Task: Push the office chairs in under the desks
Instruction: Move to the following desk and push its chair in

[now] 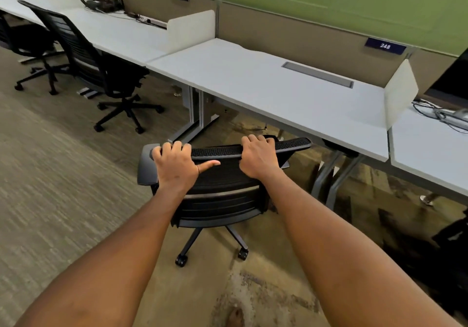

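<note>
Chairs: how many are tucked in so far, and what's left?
None looks fully done. In hand: both hands, left and right, grip the near chair facing desk 248, not yet under it. Left: the next chair stands out from its desk; the far chair looks partly tucked.

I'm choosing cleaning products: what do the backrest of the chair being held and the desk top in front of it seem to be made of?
The chair backrest looks like black mesh on a dark plastic frame: tiny holes show along its top edge, between left hand and right hand. The desk top appears to be matte pale-grey laminate, smooth and even; its core is not visible.
</note>
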`<act>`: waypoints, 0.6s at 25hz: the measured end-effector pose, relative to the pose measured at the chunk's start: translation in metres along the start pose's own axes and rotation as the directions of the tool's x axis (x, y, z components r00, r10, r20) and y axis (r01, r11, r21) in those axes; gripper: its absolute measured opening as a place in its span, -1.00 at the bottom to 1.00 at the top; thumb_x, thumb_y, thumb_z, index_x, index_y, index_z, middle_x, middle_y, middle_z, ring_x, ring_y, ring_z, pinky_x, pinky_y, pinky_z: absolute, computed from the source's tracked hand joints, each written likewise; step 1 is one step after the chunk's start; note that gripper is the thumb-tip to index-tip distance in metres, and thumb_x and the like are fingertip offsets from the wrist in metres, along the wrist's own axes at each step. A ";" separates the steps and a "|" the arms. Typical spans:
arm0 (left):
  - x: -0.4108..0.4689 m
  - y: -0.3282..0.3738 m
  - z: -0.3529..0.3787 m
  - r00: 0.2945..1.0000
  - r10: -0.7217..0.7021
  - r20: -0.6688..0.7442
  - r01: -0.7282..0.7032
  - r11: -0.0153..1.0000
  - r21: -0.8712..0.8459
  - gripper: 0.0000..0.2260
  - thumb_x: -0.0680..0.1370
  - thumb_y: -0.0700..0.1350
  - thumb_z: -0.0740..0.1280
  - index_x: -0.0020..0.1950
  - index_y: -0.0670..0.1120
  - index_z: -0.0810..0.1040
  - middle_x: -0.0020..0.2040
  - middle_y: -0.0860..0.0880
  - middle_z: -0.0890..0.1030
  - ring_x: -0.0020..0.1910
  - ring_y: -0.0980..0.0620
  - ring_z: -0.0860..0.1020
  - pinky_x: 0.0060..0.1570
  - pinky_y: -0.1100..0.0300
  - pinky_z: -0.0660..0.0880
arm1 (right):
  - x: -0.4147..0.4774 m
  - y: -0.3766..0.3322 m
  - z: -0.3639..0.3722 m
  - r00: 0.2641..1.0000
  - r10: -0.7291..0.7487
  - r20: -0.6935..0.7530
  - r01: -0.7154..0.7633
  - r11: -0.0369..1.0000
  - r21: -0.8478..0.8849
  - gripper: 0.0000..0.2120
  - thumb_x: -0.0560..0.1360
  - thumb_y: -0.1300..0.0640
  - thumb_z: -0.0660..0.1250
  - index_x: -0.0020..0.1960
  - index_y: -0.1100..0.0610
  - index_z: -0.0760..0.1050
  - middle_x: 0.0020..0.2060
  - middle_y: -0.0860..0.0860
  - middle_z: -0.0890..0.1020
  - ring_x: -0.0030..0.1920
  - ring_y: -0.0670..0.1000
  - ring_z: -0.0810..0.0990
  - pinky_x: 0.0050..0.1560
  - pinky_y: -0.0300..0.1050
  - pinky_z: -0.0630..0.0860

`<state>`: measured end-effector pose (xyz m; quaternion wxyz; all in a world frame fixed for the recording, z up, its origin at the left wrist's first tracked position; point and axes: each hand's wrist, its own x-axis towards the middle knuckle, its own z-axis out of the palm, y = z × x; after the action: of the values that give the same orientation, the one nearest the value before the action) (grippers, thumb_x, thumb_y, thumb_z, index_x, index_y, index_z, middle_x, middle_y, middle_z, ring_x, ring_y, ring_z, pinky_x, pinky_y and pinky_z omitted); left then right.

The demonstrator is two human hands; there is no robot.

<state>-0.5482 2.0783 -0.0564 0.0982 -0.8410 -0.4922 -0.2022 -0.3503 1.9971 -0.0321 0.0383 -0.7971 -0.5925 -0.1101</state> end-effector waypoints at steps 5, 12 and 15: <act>0.058 0.013 0.025 0.999 0.042 -0.007 -0.042 0.999 -0.026 -0.15 0.33 0.61 -0.05 -0.11 -0.13 0.58 -0.18 -0.12 0.58 -0.14 -0.15 0.48 -0.08 -0.03 0.29 | 0.050 0.024 0.013 0.999 0.050 -0.023 -0.049 0.999 0.008 -0.74 0.38 0.05 0.28 0.05 0.10 0.44 -0.03 0.07 0.54 0.04 0.16 0.48 0.06 0.17 0.35; 0.123 0.038 0.061 0.998 0.057 -0.005 -0.057 0.995 -0.081 -0.14 0.33 0.60 -0.07 -0.06 -0.12 0.59 -0.12 -0.11 0.60 -0.08 -0.15 0.49 -0.02 -0.03 0.25 | 0.110 0.062 0.035 0.996 0.090 -0.013 -0.090 0.996 0.009 -0.71 0.39 0.08 0.28 0.10 0.10 0.43 0.03 0.08 0.54 0.08 0.16 0.47 0.09 0.18 0.33; 0.149 0.041 0.076 0.997 0.080 -0.014 -0.081 0.992 -0.097 -0.16 0.34 0.60 -0.05 -0.07 -0.11 0.59 -0.12 -0.11 0.60 -0.08 -0.15 0.48 -0.01 -0.05 0.25 | 0.131 0.072 0.039 0.995 0.100 0.004 -0.100 0.995 0.011 -0.71 0.41 0.09 0.26 0.12 0.11 0.42 0.06 0.09 0.53 0.12 0.17 0.46 0.13 0.19 0.33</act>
<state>-0.4296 2.2024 -0.0581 0.0676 -0.8629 -0.4469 -0.2261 -0.2411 2.1058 -0.0366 0.0472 -0.8256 -0.5526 -0.1034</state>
